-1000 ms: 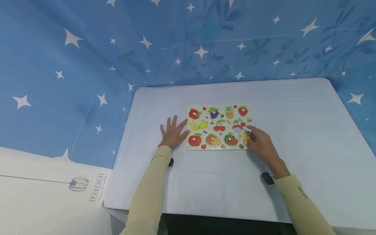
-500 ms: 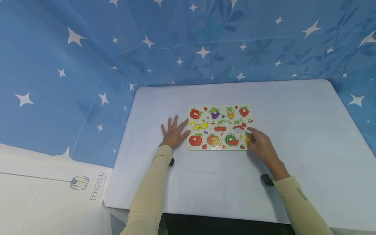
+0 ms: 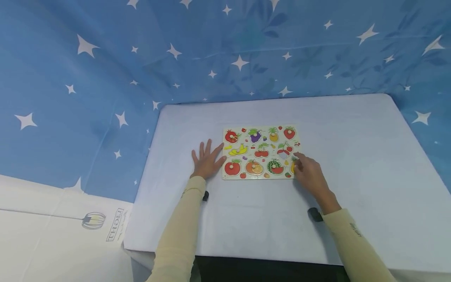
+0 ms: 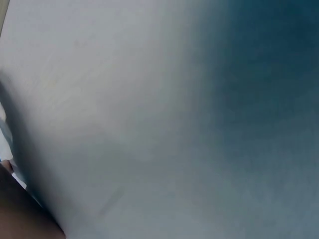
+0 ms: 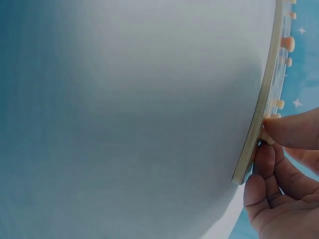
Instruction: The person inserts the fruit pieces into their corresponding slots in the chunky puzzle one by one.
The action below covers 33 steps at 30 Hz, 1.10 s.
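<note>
A wooden fruit puzzle board point(image 3: 246, 178) lies flat on the white table, bearing several knobbed fruit pieces. My left hand point(image 3: 206, 161) rests with fingers spread on the table, thumb and index finger touching the board's left edge. Only a dark part of this hand point(image 4: 25, 214) shows in the left wrist view. At the lower right corner, my right hand point(image 3: 311, 176) is over a yellow fruit puzzle piece point(image 3: 293, 167), mostly hidden by the fingers. In the right wrist view, its thumb and fingers point(image 5: 296, 130) pinch a small wooden knob point(image 5: 268, 136) on the board's face.
White cloth covers the table point(image 3: 352, 156) around the board. A blue star-patterned curtain point(image 3: 211, 47) hangs behind and at the left. Other knobs point(image 5: 287, 44) stand up from the board. A dark gap lies below the table's front edge.
A pale edge seen beside my right fingertips half a second ago no longer shows. Both hands stay nearly in place; the head view shifts slightly.
</note>
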{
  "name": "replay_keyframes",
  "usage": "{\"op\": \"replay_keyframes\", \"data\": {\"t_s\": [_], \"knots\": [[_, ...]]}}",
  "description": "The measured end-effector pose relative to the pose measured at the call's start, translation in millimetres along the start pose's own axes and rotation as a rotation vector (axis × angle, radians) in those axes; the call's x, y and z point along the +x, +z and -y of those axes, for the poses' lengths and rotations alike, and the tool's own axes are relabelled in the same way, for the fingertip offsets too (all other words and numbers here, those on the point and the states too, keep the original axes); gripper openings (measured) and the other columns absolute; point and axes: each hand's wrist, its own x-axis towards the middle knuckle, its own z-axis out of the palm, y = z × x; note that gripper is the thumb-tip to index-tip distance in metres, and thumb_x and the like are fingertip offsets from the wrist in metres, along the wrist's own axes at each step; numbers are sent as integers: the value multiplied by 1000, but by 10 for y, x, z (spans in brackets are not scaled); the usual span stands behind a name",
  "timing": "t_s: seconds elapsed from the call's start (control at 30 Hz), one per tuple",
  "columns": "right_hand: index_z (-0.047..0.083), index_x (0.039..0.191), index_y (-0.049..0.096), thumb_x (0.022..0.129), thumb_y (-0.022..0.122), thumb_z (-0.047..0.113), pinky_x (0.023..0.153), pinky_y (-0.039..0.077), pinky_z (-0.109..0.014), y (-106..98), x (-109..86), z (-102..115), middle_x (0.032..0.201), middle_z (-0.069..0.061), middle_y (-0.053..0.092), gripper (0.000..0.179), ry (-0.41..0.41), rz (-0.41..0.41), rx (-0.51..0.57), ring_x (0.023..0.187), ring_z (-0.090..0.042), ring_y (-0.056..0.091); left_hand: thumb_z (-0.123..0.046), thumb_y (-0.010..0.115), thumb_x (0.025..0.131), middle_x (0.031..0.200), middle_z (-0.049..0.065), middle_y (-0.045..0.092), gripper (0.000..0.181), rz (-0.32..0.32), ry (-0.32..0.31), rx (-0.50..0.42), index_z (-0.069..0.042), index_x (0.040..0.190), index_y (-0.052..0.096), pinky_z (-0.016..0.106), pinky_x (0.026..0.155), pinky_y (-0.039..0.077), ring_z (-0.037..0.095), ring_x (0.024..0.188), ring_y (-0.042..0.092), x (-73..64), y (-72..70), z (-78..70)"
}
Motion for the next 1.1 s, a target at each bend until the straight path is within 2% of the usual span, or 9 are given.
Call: {"op": "replay_keyframes", "data": {"t_s": [0.2, 0.47, 0.7, 0.87, 1.03, 1.1], "knots": [[-11, 142, 57, 97, 67, -7, 84, 52, -56, 44, 44, 19, 107, -27, 69, 46, 47, 15, 8, 93, -39, 61, -62, 45, 109, 181, 7, -5, 70, -2, -5, -6, -37, 171, 28, 67, 122, -16, 34, 162, -18, 1, -9, 59], [-10, 144, 56, 98, 68, -4, 87, 53, -57, 74, 7, 30, 110, -28, 69, 47, 85, 22, 16, 96, -40, 61, -64, 43, 108, 180, 6, -9, 71, 40, 1, -22, -38, 172, 25, 66, 121, -18, 33, 162, -22, -7, -42, 66], [-10, 143, 57, 98, 68, -4, 85, 53, -56, 112, 34, 50, 109, -28, 69, 47, 66, 6, 37, 96, -40, 62, -64, 44, 108, 180, 5, -8, 70, 21, -15, -18, -39, 171, 26, 65, 122, -17, 32, 162, -20, -19, -58, 113], [-10, 147, 54, 99, 67, -1, 85, 52, -54, 89, 44, 57, 109, -25, 67, 51, 75, 50, 61, 96, -38, 62, -59, 48, 108, 181, 7, -3, 69, -5, -6, -69, -34, 171, 31, 65, 122, -17, 33, 163, -17, -70, -62, 114], [-7, 152, 49, 103, 66, 6, 95, 52, -59, -43, 13, 39, 118, -24, 66, 54, 104, 102, 102, 108, -40, 63, -56, 51, 109, 180, 8, 5, 69, -27, -4, -115, -31, 171, 32, 65, 123, -15, 34, 164, -11, -133, -47, 113], [-7, 152, 49, 104, 65, 9, 103, 47, -64, -114, 12, 16, 126, -27, 64, 53, 106, 97, 89, 118, -45, 60, -55, 52, 109, 180, 8, 9, 69, -47, -5, -133, -31, 171, 31, 66, 124, -12, 35, 164, -7, -157, -56, 118]]}}
